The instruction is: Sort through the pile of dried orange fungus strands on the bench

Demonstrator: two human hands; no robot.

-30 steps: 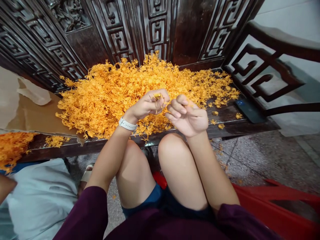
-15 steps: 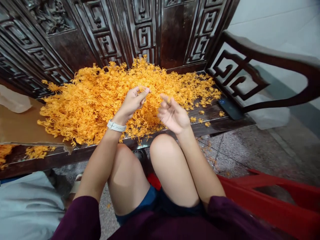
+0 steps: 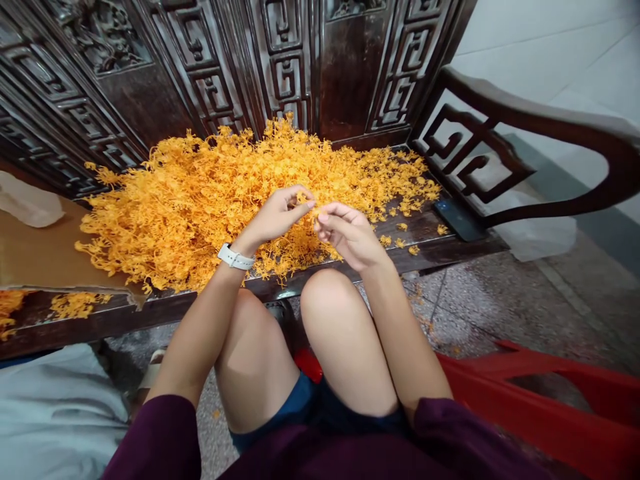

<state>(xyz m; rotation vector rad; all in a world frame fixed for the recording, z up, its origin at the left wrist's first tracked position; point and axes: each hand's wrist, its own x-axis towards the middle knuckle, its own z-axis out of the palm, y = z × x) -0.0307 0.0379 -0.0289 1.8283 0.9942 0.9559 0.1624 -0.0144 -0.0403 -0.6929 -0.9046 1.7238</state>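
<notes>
A large heap of small, spidery orange-yellow pieces, seemingly plastic, covers much of a dark wooden bench. My left hand, with a pale watch strap on its wrist, is over the front of the heap. Its thumb and forefinger pinch together at a small orange piece. Facing it, my right hand is also closed in a pinch, its fingertips almost meeting the left ones at that same piece. The piece is mostly covered by fingers, so its exact shape is hard to make out.
The bench's carved back rises behind the heap. Its armrest stands at the right, with a dark phone nearby. Cardboard lies at the left. A red plastic stool is low right; another person's pale clothing is low left.
My right hand has closed from loosely spread fingers into a pinch and come up to the left. My left hand has shifted slightly right and down, so the fingertips now nearly meet.
</notes>
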